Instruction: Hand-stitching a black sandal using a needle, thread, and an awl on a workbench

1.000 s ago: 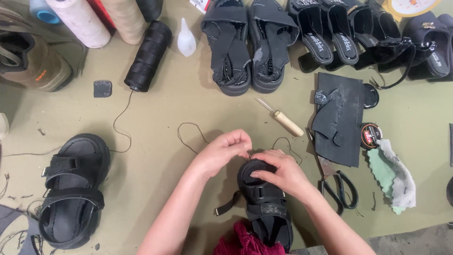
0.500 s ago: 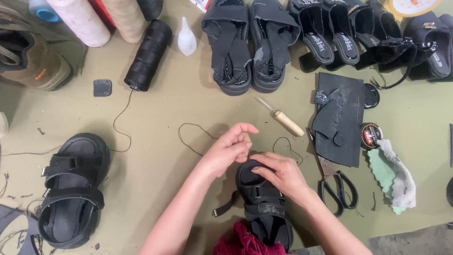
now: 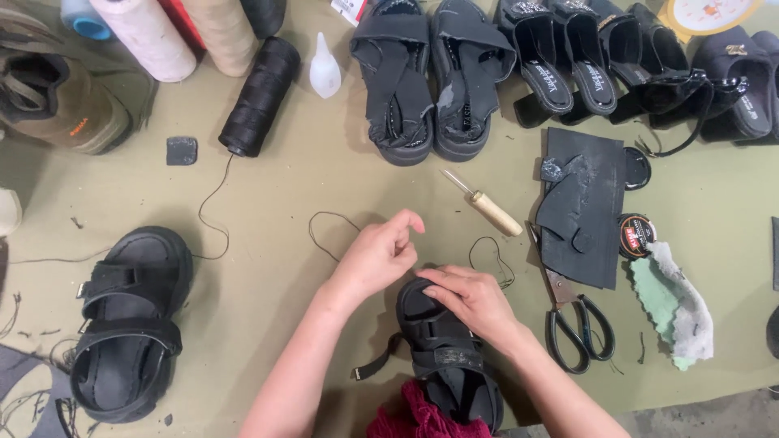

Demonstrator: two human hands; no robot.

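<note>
Your right hand [image 3: 471,302] lies flat over the toe end of the black sandal [image 3: 445,357] in front of you, fingers stretched along the front rim and pressing down on it; this grip is a loose, open hold, steadying the sandal and not closed around it. The sandal sits on the bench [image 3: 268,268] near the bottom edge of the view, toe pointing away from you, one strap hanging loose to its left.

Your left hand [image 3: 377,255] sits just above and to the left of the sandal's toe, touching or nearly touching your right hand. Its fingers are curled in, thumb and forefinger pressed together near the tips. A dark thread [image 3: 333,231] loops across the bench to that hand, but you cannot tell from here whether the pinch actually holds the thread or a needle.

Just beyond your hands lies an awl [image 3: 487,207] with a pale wooden handle. To the right are black-handled scissors [image 3: 572,320], a sheet of black rubber [image 3: 588,211], and a green cloth [image 3: 669,300]. The matching sandal [image 3: 130,324] lies well apart on the left. A spool of black thread [image 3: 260,97] rests at the far side, beside a pair of worn black sandals [image 3: 430,73].
</note>
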